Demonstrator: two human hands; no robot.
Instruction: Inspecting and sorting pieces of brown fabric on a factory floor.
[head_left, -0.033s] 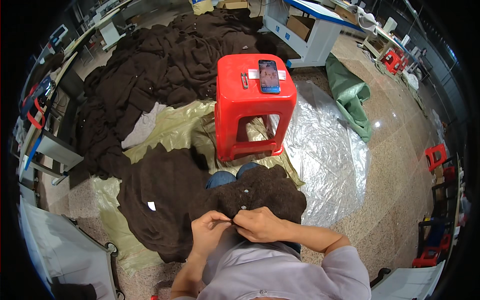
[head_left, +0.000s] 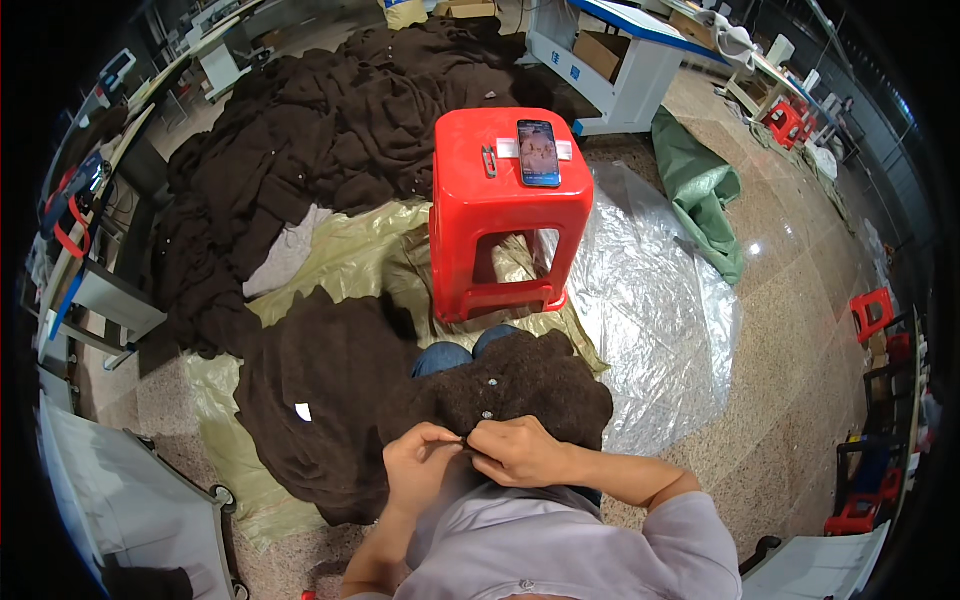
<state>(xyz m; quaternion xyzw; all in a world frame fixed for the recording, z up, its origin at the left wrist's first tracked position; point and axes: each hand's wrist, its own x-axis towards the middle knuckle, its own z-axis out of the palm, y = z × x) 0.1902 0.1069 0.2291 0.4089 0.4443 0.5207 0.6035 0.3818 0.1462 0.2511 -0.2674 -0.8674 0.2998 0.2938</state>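
Note:
A dark brown fleecy garment (head_left: 545,385) lies across my lap, with small shiny round fasteners in a row along its edge. My left hand (head_left: 416,466) pinches the near edge of it between thumb and forefinger. Right beside, my right hand (head_left: 522,450) is closed on the same edge, its fingertips nearly meeting the left ones. The spot between the fingertips is too small to make out. More brown fabric (head_left: 330,390) with a white label (head_left: 303,411) spreads to the left of my knees.
Ahead stands a red plastic stool (head_left: 510,210) bearing a phone (head_left: 539,155) and small metal snips (head_left: 489,162). A large heap of brown garments (head_left: 330,120) lies behind it on yellowish sheeting (head_left: 350,250). Clear plastic film (head_left: 660,320) covers floor at right. A wheeled grey cart (head_left: 150,500) is near left.

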